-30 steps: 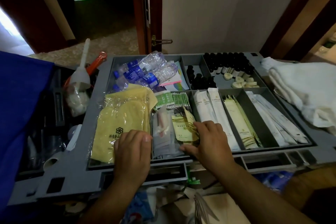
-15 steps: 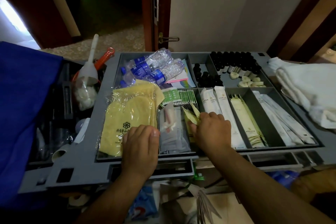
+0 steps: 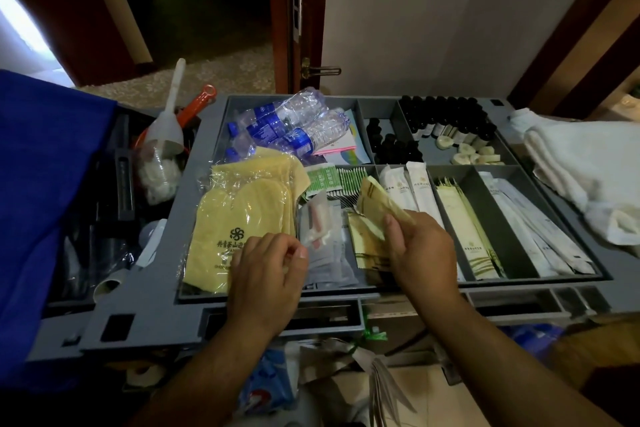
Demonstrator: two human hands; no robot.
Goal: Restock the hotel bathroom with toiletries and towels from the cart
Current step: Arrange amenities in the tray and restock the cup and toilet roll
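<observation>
Right hand (image 3: 420, 253): I pinch a yellow sachet (image 3: 375, 199), raised just above its compartment in the cart tray (image 3: 277, 296).
Left hand (image 3: 266, 274): my fingers curl beside the clear packets (image 3: 323, 229); can't tell if they hold anything.
Progress: early, I judge; towels (image 3: 585, 163) lie untouched on the cart.

Pale yellow slippers (image 3: 239, 215), white towels (image 3: 585, 163), grey tray (image 3: 277, 298).

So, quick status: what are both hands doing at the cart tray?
Right hand pinches pale yellow paper sachets, lifted off their stack. Left hand curled at clear plastic packets, grip unclear. White folded towels untouched alongside.
</observation>
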